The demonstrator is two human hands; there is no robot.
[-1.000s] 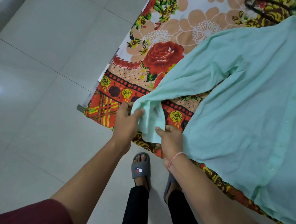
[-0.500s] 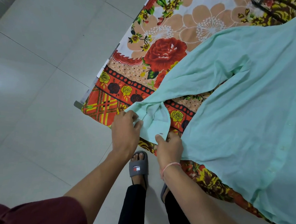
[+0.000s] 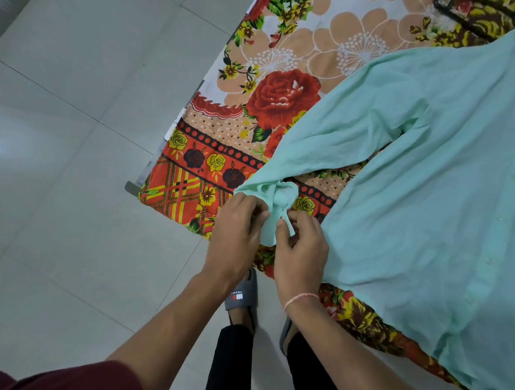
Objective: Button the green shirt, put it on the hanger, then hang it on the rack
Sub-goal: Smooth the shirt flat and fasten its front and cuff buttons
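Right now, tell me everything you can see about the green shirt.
The green shirt is pale mint, of thin, light woven fabric, spread front up on the floral bedsheet. Its button placket runs down the right side and looks closed, with small buttons faintly visible. One long sleeve stretches toward the bed's edge, where its cuff is bunched and pinched between the left hand and right hand. The hem hangs slightly over the near edge. A black hanger lies above the collar end.

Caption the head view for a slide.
Both hands, left hand and right hand, pinch the green shirt cuff at the bed's edge.
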